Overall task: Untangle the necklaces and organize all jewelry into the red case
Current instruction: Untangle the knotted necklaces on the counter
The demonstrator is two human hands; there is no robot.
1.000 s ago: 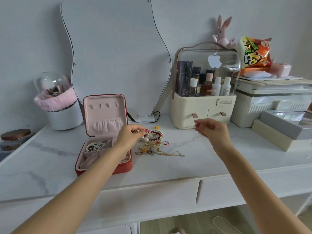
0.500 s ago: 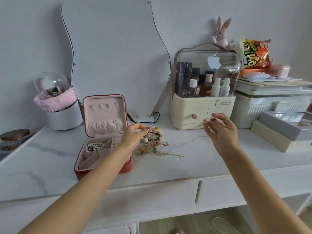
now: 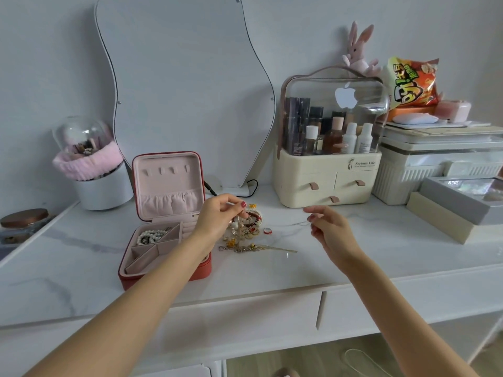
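Beside red case [image 3: 163, 270], gold chain [image 3: 261, 248] lengthwise left-to-right.

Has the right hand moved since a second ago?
Yes. The right hand has dropped from level with the cream organizer drawers toward the tabletop, nearer the jewelry pile.

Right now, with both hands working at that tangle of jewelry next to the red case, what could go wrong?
1. The left hand pinches a strand above the jewelry pile; lifting may drag other pieces along or tighten knots.
2. The right hand seems to hold a very thin chain; a hard pull could snap it.
3. The small red ring lies loose and could get flicked away from the red case.
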